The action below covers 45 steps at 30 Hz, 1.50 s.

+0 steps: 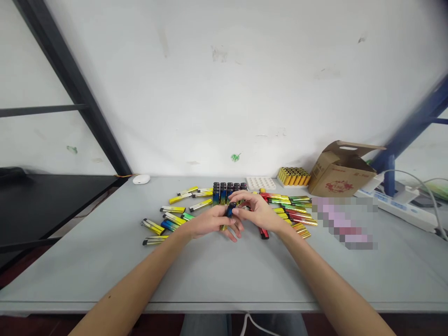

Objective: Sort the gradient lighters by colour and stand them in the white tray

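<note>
Near the middle of the grey table (pixel 224 275), my left hand (pixel 212 220) is closed around a blue and yellow lighter (pixel 230 209) with a dark top. My right hand (pixel 257 211) touches the same lighter near its top, its fingers bent round it. Just behind my hands stand several upright lighters (pixel 223 192) with black tops, in rows. Flat yellow and silver lighters (pixel 174 209) lie loose to the left of my left hand. Right of my right hand lie red, green and yellow metallic pieces (pixel 297 215), and a red one (pixel 264 233) lies beside the wrist.
At the back are a white tray with holes (pixel 261 183), a block of yellow cylinders (pixel 293 177) and an open cardboard box (pixel 338 175). A white power strip (pixel 399 205) with cables is on the right. A white case (pixel 141 179) sits at back left.
</note>
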Each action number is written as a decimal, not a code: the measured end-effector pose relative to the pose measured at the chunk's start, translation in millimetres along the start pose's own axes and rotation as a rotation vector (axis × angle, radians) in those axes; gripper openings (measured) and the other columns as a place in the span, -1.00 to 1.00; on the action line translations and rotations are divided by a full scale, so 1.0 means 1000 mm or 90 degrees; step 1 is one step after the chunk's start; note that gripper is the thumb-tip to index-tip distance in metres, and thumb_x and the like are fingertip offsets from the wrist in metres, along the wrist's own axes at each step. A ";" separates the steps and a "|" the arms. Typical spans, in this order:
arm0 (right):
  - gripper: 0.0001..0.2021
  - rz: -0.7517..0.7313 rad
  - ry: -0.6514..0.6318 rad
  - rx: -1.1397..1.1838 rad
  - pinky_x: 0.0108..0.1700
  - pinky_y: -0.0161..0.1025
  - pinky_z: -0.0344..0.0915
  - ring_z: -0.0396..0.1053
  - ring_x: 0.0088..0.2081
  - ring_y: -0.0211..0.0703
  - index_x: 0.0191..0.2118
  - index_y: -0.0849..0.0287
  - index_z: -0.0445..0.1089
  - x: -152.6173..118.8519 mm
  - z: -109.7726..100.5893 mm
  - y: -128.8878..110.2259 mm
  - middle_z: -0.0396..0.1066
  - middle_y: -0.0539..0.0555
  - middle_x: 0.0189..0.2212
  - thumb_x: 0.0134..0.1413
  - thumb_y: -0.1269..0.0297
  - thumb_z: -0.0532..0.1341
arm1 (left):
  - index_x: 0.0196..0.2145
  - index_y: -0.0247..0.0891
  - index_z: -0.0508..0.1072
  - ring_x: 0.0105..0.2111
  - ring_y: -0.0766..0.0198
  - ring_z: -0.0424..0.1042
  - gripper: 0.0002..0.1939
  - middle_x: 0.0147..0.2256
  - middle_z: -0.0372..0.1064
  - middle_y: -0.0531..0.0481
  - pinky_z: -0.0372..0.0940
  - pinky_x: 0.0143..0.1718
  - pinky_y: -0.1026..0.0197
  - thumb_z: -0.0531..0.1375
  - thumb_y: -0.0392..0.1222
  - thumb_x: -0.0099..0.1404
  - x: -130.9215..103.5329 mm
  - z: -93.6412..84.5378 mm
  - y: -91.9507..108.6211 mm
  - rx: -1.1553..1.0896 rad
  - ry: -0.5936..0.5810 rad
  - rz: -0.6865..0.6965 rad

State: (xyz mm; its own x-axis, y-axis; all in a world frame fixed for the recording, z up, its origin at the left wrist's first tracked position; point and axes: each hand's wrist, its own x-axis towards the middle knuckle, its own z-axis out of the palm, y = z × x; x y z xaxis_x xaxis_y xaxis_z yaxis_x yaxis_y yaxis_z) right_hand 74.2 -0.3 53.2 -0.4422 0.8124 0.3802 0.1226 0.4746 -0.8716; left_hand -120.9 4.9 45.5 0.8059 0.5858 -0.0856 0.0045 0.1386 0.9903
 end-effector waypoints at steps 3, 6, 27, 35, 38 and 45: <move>-0.83 0.023 0.016 0.034 -0.07 -0.14 0.33 0.36 -0.07 -0.12 -0.25 0.11 0.46 0.000 0.001 0.002 0.35 0.11 -0.03 0.02 0.20 0.31 | -0.22 -0.32 0.42 -0.26 0.14 0.49 -0.73 -0.22 0.41 -0.15 0.45 -0.25 0.04 0.26 -0.08 0.21 -0.002 0.000 0.005 0.047 0.029 -0.011; -0.73 0.074 0.099 0.088 -0.17 -0.17 0.35 0.39 -0.21 -0.16 -0.16 0.10 0.41 0.001 0.000 0.003 0.41 0.08 -0.16 0.02 0.12 0.30 | -0.14 -0.29 0.42 -0.21 0.11 0.49 -0.66 -0.15 0.42 -0.18 0.45 -0.30 0.10 0.27 -0.06 0.18 -0.009 -0.006 0.016 0.096 0.081 -0.019; -0.78 0.065 0.203 -0.039 -0.33 -0.24 0.28 0.34 -0.39 -0.19 -0.16 0.12 0.33 0.006 0.032 0.034 0.39 0.01 -0.42 0.09 0.16 0.20 | -0.17 -0.20 0.48 -0.14 0.16 0.36 -0.75 -0.16 0.40 -0.10 0.25 -0.06 0.05 0.10 -0.37 0.24 -0.011 -0.032 0.008 0.866 0.439 0.456; -0.79 0.056 0.201 -0.048 -0.33 -0.26 0.27 0.35 -0.37 -0.18 -0.17 0.10 0.37 0.007 0.032 0.033 0.40 0.01 -0.41 0.09 0.15 0.20 | -0.13 -0.12 0.52 -0.10 0.17 0.36 -0.70 -0.14 0.40 -0.08 0.25 -0.04 0.03 0.11 -0.36 0.26 -0.008 -0.035 0.004 0.892 0.385 0.476; -0.78 0.059 0.200 -0.039 -0.34 -0.27 0.27 0.36 -0.36 -0.18 -0.17 0.11 0.38 0.008 0.034 0.034 0.41 0.01 -0.41 0.08 0.15 0.20 | -0.17 -0.12 0.54 -0.11 0.17 0.35 -0.73 -0.14 0.41 -0.08 0.26 -0.05 0.03 0.12 -0.35 0.26 -0.009 -0.036 0.003 0.904 0.385 0.475; -0.78 0.058 0.203 -0.042 -0.35 -0.28 0.27 0.37 -0.35 -0.18 -0.16 0.12 0.37 0.008 0.034 0.034 0.44 0.02 -0.41 0.10 0.15 0.19 | -0.19 -0.11 0.55 -0.13 0.17 0.36 -0.75 -0.17 0.43 -0.07 0.27 -0.08 0.04 0.14 -0.34 0.24 -0.009 -0.038 0.003 0.896 0.387 0.478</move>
State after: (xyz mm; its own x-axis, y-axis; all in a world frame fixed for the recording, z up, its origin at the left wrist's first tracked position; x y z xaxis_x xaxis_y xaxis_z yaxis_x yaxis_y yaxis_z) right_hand 44.4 10.4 15.9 -0.1278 0.9129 0.3877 0.2112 0.4070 -0.8887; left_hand -150.1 30.3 45.3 0.5516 0.4315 0.7139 0.5063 -0.8533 0.1246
